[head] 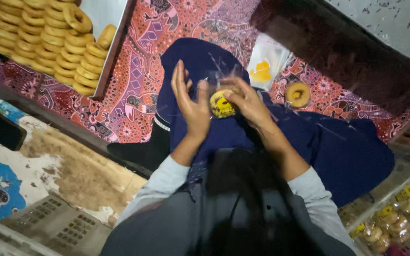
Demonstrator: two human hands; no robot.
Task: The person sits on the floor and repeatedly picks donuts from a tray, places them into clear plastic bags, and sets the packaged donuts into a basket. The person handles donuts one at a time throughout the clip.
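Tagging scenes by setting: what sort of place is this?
Likely a small home-style bakery packing spot on the floor: a metal tray stacked with golden ring-shaped pastries, a patterned red cloth as work surface, and clear-bagged rings in a crate.

A golden-brown ring biscuit in a clear bag (222, 104) with a yellow and dark label is sitting between the hands. Rows of golden-yellow ring biscuits (48, 40) are filling a silvery metal tray (115, 42). A patterned cloth (138, 80) is showing red, pink and purple swirls with white outlines. Dark navy fabric (338, 147) is covering the lap. Light blue-grey sleeves (164, 180) are showing on both arms. Another golden ring biscuit (298, 94) is lying on the cloth. Clear bags (266, 61) with yellow marks are lying nearby.
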